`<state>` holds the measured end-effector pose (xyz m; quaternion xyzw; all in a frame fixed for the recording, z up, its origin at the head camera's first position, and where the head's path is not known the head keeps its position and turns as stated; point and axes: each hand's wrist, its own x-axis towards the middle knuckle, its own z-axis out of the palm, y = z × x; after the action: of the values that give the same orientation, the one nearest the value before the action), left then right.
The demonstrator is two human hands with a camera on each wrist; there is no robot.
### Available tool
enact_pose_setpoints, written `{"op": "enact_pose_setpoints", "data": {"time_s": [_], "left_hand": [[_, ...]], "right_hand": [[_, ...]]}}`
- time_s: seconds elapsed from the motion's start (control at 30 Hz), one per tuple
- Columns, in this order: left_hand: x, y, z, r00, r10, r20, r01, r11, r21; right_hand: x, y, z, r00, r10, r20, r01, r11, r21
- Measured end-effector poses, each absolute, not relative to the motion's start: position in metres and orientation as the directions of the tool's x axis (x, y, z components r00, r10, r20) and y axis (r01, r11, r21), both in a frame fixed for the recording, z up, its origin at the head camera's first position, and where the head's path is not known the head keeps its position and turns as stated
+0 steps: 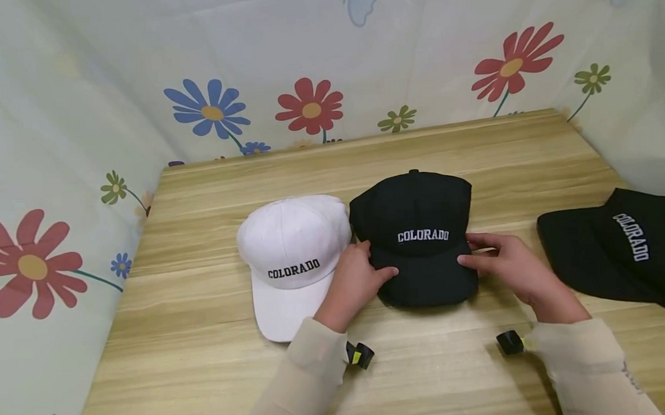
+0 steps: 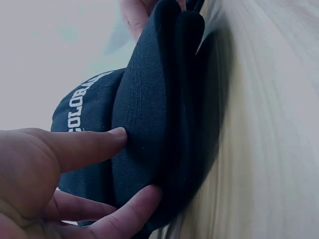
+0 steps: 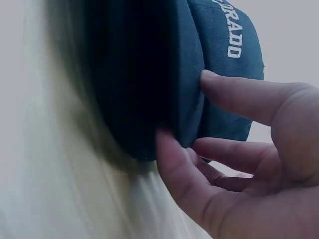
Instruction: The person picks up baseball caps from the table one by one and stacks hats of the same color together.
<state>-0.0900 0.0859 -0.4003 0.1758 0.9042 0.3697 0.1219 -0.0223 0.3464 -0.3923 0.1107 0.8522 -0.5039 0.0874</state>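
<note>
A black cap (image 1: 417,206) with white COLORADO lettering sits mid-table, its brim (image 1: 429,284) toward me. My left hand (image 1: 355,284) pinches the brim's left side, thumb on top and fingers at the edge. On the opposite side, my right hand (image 1: 513,270) pinches the brim between thumb and fingers. In the left wrist view a second dark brim (image 2: 189,45) shows close beneath the upper brim (image 2: 144,94). To the left, beside my left hand, lies a white cap (image 1: 294,234) with black COLORADO lettering.
Another black cap (image 1: 600,256) lies turned sideways at the right of the wooden table (image 1: 206,389). A white curtain (image 1: 403,53) printed with flowers stands behind and beside the table. Dark wrist devices (image 1: 510,342) hang below my sleeves.
</note>
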Motion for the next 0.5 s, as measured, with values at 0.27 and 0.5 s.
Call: {"op": "enact_pose_setpoints", "data": {"time_s": [0.27,0.5], "left_hand": [[-0.0895,0.0857,-0.4033,-0.907,0.403,-0.121,0.223,0.705,0.673],[-0.0894,0.0853,-0.4045,-0.899,0.416,-0.137,0.249,0.744,0.62]], "right_hand": [[-0.0236,0.3449,-0.3923,-0.958,0.098,-0.268,0.275,0.569,-0.775],[-0.024,0.3427,-0.3925,-0.957,0.114,-0.268,0.262,0.737,-0.623]]}}
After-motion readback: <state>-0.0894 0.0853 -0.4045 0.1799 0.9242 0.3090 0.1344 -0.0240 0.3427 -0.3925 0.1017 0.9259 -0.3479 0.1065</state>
